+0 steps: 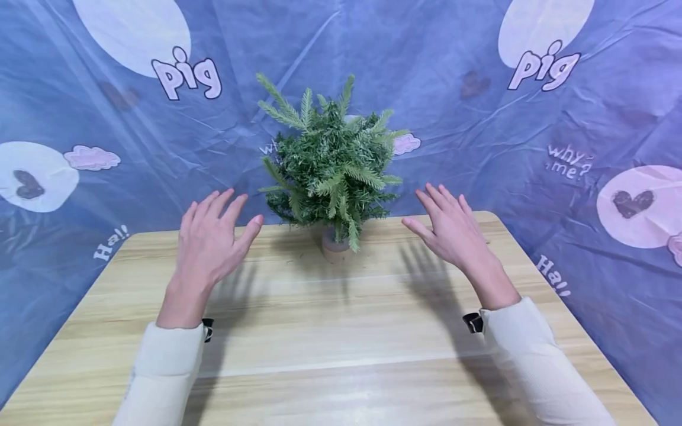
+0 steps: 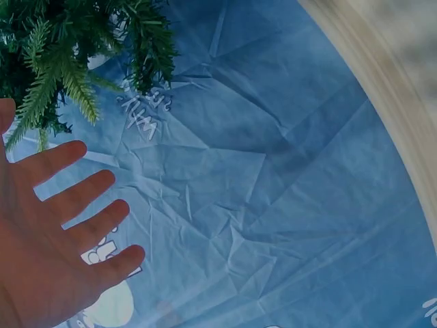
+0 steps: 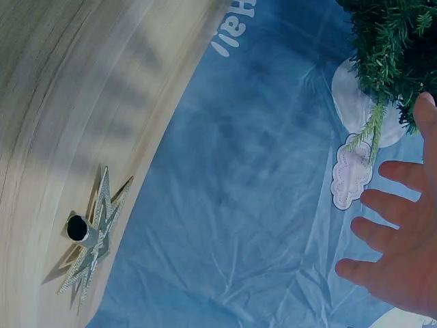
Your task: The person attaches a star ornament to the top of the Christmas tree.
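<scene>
A small artificial Christmas tree [image 1: 335, 160] stands upright on a short round base [image 1: 337, 254] towards the table's far edge. To its left, my left hand [image 1: 206, 245] hovers over the table with its fingers spread and holds nothing. My right hand [image 1: 453, 231] is held likewise on the other side, palm towards the tree and apart from it. In the left wrist view, green branches [image 2: 68, 61] show beyond the thumb. A glittery star topper [image 3: 99, 239] with a short tube lies by the table edge in the right wrist view; my right hand mostly hides it from the head camera.
The wooden table [image 1: 341, 331] has rounded far corners. Behind it and along both sides hangs a wrinkled blue cloth [image 1: 426, 59] printed with words, clouds and pale ovals. Both hands cast shadows on the tabletop.
</scene>
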Action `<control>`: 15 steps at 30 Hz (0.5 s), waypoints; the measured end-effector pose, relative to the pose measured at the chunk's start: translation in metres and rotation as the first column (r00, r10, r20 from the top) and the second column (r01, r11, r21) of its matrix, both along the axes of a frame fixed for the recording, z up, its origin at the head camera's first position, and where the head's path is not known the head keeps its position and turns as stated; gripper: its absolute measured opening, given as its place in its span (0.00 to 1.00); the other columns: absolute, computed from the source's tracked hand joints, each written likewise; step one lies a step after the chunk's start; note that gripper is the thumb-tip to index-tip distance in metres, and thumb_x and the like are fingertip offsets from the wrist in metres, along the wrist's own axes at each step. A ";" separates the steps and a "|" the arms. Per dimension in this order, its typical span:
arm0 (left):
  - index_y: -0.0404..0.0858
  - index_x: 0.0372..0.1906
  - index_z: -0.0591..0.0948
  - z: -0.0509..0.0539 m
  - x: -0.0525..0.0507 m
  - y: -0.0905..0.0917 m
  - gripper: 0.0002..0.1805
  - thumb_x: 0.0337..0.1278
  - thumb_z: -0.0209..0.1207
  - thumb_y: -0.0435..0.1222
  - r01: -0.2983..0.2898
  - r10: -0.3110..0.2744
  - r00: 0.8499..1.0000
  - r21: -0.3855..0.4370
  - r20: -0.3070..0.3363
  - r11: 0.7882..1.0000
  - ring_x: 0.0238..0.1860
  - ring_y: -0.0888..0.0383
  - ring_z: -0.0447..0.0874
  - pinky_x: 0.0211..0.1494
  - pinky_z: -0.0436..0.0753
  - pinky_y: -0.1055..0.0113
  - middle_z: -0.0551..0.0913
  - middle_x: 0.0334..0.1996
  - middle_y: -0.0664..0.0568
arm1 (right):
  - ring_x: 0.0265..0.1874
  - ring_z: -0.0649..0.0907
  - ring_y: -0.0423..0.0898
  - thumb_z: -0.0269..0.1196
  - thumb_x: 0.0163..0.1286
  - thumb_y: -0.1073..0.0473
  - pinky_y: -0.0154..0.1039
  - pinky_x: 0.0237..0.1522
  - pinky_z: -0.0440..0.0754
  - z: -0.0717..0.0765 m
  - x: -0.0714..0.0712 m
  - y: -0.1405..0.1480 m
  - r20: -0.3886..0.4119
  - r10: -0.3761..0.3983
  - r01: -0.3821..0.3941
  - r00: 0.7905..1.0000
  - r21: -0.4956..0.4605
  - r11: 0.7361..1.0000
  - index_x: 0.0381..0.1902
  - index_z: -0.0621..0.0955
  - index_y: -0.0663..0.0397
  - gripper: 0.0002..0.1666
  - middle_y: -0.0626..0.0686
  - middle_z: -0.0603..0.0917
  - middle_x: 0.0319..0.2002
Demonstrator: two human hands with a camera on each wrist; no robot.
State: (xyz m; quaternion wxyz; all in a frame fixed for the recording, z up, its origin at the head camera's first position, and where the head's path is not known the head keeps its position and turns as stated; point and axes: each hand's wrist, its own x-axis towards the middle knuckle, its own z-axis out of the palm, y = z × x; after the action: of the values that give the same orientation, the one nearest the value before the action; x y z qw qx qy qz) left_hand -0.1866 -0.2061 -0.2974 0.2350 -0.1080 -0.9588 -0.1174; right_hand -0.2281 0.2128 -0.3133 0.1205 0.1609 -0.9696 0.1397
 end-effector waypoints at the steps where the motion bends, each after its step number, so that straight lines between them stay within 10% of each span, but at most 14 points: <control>1: 0.38 0.71 0.73 0.001 0.000 0.000 0.36 0.75 0.43 0.60 0.001 -0.001 1.000 0.004 -0.007 1.000 0.74 0.37 0.59 0.75 0.52 0.35 0.67 0.73 0.38 | 0.77 0.54 0.64 0.50 0.76 0.30 0.67 0.75 0.44 -0.001 0.000 0.000 -0.020 -0.001 0.001 1.000 -0.010 1.000 0.77 0.64 0.61 0.48 0.64 0.58 0.78; 7: 0.37 0.68 0.76 0.004 -0.001 0.001 0.34 0.74 0.47 0.58 0.036 -0.035 0.995 0.014 -0.091 0.999 0.72 0.38 0.64 0.75 0.56 0.37 0.71 0.71 0.39 | 0.69 0.68 0.66 0.58 0.76 0.38 0.67 0.63 0.66 -0.008 -0.002 0.005 -0.172 -0.025 0.013 0.985 -0.068 0.998 0.66 0.76 0.63 0.37 0.64 0.72 0.69; 15: 0.37 0.62 0.81 0.006 -0.007 0.005 0.32 0.70 0.52 0.58 0.087 -0.068 0.980 0.096 -0.187 0.992 0.68 0.39 0.71 0.69 0.66 0.38 0.77 0.66 0.41 | 0.66 0.71 0.67 0.60 0.75 0.42 0.66 0.63 0.67 -0.014 -0.005 0.013 -0.199 -0.023 0.004 0.980 -0.095 0.995 0.61 0.80 0.64 0.32 0.64 0.75 0.67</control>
State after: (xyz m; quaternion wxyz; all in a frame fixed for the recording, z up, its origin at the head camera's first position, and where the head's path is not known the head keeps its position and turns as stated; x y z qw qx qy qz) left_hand -0.1932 -0.2016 -0.2909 0.3226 -0.1432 -0.9209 -0.1655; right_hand -0.2332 0.2261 -0.3268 0.2256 0.1614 -0.9461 0.1674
